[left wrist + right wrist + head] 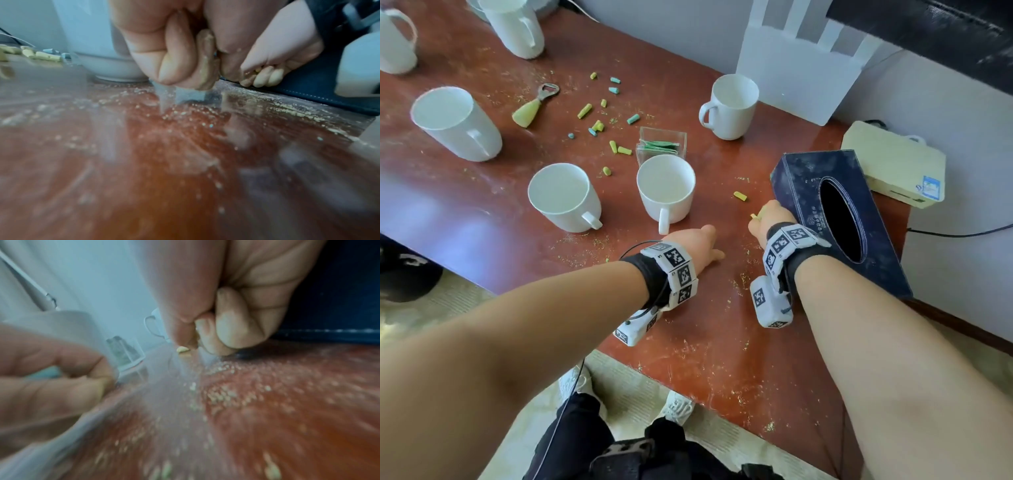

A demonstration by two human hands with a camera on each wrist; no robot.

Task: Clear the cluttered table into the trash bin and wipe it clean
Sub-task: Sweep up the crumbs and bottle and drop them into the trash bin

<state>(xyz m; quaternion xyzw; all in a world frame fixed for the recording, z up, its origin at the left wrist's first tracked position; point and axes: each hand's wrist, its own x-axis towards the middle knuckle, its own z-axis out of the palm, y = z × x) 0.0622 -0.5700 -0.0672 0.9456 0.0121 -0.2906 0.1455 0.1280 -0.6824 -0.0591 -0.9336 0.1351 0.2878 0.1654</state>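
Yellow and teal bits (599,126) lie scattered on the red-brown table (705,342), which is dusted with fine crumbs. My left hand (709,245) rests low on the table, its curled fingers (176,65) pinching a teal bit (190,95) against the surface with a tan bit (206,65) tucked between them. Just right of it, my right hand (763,216) is curled beside the dark blue tissue box (808,181) and holds yellow bits (265,78). One loose yellow bit (740,196) lies just beyond the right hand.
Several white mugs stand around; the nearest (666,186) is just beyond my left hand. A bottle opener (534,106), a clear box of green packets (661,144), a cream box (893,168) and a white paper bag (798,68) sit farther back.
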